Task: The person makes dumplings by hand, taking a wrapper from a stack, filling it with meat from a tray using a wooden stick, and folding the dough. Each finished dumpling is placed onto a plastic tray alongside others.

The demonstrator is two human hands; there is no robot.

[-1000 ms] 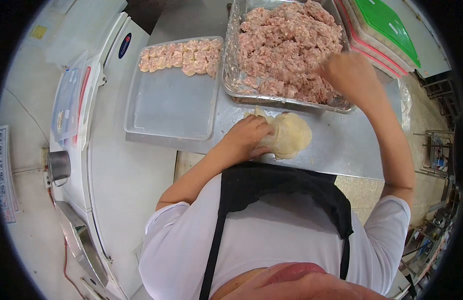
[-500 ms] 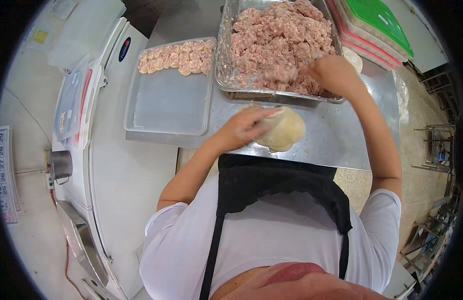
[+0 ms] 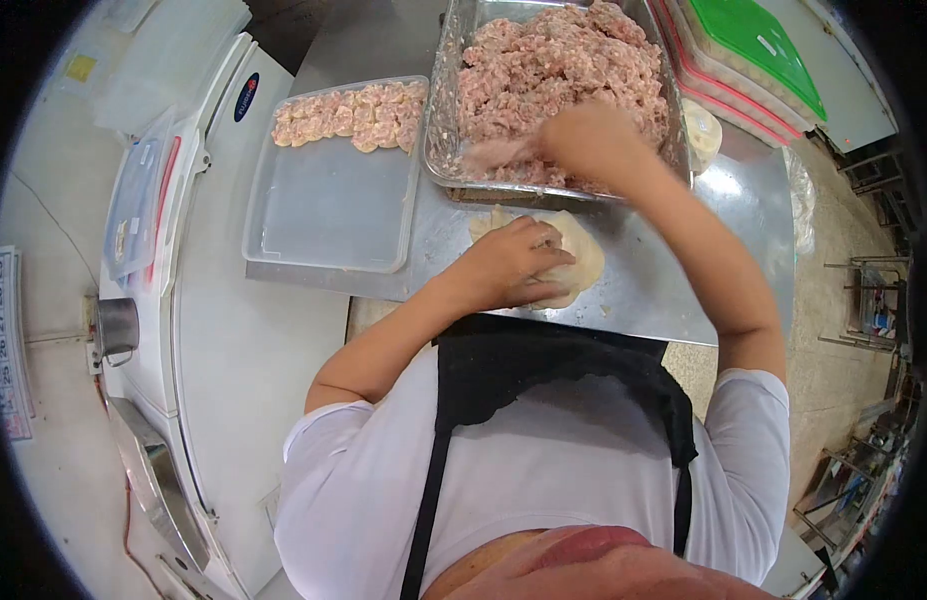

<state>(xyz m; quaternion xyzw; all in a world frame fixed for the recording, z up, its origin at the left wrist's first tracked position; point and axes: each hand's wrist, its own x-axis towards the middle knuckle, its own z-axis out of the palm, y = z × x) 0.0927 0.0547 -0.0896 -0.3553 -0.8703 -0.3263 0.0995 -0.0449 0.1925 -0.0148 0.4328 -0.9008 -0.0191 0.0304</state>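
My left hand [image 3: 518, 262] rests on a pile of pale, round dough wrappers [image 3: 583, 255] near the table's front edge. Its fingers curl over the dough, and some of the wrapper edges stick out on both sides. My right hand [image 3: 590, 143] is closed above a deep metal pan [image 3: 438, 150] full of ground meat filling [image 3: 553, 65]. From its fingers a blurred, meat-coloured shape points left along the pan's near wall; what it is I cannot make out.
Left of the pan, a shallow plastic tray [image 3: 328, 215] carries rows of filled dumplings [image 3: 348, 115] along its far end. Lidded containers with a green lid [image 3: 758, 50] are stacked at the right. Beside the pan sits another pale dough pile [image 3: 701, 135]. A white freezer [image 3: 248, 300] stands left.
My right hand has swept left across the meat toward the pan's near left side. My left hand has shifted slightly right, farther over the wrappers.
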